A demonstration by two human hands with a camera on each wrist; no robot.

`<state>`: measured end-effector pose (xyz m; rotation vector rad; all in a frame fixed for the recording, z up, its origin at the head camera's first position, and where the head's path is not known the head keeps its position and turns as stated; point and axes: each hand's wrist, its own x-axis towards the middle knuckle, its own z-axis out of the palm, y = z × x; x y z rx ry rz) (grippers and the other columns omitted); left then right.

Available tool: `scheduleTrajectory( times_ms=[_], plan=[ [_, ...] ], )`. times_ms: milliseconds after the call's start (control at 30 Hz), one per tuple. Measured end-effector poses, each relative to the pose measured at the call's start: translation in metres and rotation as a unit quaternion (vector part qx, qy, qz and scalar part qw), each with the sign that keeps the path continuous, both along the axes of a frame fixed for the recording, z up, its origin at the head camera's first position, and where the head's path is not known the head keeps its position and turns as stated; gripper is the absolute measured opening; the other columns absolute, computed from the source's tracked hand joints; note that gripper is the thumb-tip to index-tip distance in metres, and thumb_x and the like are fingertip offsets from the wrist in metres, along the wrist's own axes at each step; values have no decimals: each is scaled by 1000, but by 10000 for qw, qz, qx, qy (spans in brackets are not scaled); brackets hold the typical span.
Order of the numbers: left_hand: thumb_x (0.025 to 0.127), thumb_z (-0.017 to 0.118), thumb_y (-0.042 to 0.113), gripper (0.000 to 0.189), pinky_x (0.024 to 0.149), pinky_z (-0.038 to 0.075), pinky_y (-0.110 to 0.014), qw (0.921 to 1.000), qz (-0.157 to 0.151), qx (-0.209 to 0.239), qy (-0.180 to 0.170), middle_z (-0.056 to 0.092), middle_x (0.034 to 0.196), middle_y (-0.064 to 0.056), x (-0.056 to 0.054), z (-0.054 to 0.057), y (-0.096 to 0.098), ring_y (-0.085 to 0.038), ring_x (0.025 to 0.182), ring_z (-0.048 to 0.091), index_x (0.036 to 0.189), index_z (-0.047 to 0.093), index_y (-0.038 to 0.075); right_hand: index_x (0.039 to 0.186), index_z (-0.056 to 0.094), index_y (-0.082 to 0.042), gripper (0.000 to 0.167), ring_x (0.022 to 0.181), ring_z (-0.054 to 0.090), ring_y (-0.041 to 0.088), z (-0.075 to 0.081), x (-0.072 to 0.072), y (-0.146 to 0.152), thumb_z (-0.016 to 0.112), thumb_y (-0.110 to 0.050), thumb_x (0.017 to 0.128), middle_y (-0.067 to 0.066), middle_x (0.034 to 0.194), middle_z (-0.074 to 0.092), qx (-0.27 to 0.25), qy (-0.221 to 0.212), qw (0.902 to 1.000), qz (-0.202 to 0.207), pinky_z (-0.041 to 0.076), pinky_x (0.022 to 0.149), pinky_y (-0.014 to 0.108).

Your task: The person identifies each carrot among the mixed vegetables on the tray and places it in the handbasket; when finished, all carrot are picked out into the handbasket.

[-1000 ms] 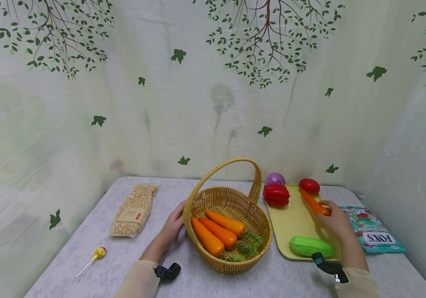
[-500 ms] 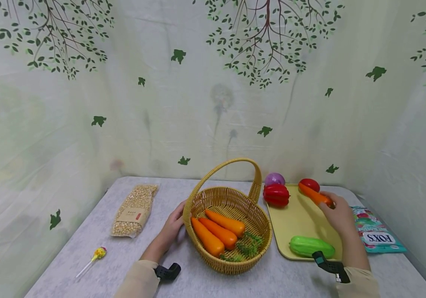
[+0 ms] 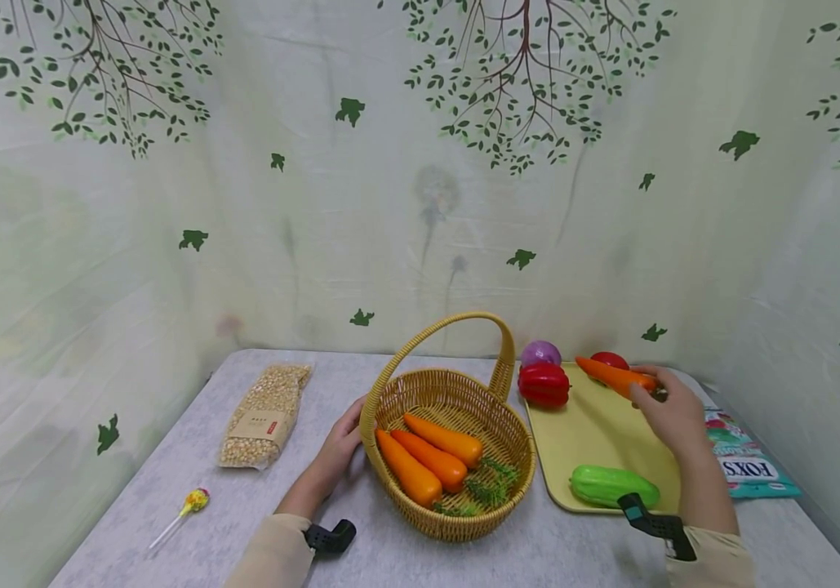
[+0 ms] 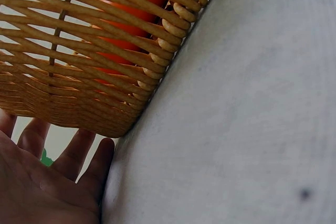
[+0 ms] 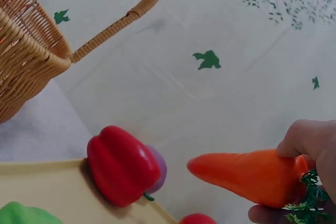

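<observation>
My right hand (image 3: 673, 412) pinches a carrot (image 3: 614, 377) by its leafy end, above the yellow tray (image 3: 603, 437). In the right wrist view the carrot (image 5: 236, 174) points left, its green leaves hanging beneath the fingers. My left hand (image 3: 341, 447) touches the left side of a wicker basket (image 3: 456, 524); in the left wrist view, spread, fairly straight fingers (image 4: 73, 153) meet the woven wall. Several orange carrots (image 3: 408, 469) with leafy tops lie inside the basket. On the tray are a red bell pepper (image 3: 544, 385) and a green cucumber-like vegetable (image 3: 614, 487).
Behind the pepper sits a purple onion-like ball (image 3: 540, 353). A red, tomato-like round (image 3: 610, 359) is partly hidden by the held carrot. A teal FOX'S bag (image 3: 750, 469) lies right of the tray. At left are a bag of corn kernels (image 3: 265, 416) and a lollipop (image 3: 188, 510).
My right hand has raised the carrot off the tray and shifted slightly right and up. The carrot has swung to a flatter angle, tip leftward. My left hand and the basket stay put.
</observation>
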<state>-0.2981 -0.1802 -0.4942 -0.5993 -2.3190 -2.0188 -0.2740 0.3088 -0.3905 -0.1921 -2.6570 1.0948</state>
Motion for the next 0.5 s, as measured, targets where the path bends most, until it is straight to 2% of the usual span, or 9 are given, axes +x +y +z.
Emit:
scheduleTrajectory(
  times_ms=[200, 367, 500],
  plan=[
    [104, 45, 17, 49, 121, 15, -55, 10000, 26, -15, 17, 42, 158, -7, 0, 0, 1, 8, 136, 37, 153, 40, 16, 141, 50, -8, 50, 100, 65, 37, 9, 7, -2, 49, -38, 102, 25, 131, 56, 18, 71, 9995, 313, 49, 73, 24],
    [104, 45, 18, 49, 122, 13, -56, 10000, 16, 1, -28, 40, 159, -7, 0, 0, 1, 6, 137, 36, 153, 39, 16, 139, 52, -9, 49, 93, 63, 29, 16, 11, -3, 50, -41, 102, 24, 121, 61, 236, 27, 9981, 560, 48, 73, 27],
    [104, 47, 20, 49, 122, 13, -56, 9999, 65, 29, -115, 40, 159, -6, 1, 1, 1, 3, 139, 35, 152, 41, 19, 138, 52, -8, 53, 92, 61, 26, 23, 16, -6, 50, -46, 102, 23, 120, 61, 345, -140, 9964, 758, 47, 72, 28]
  ],
)
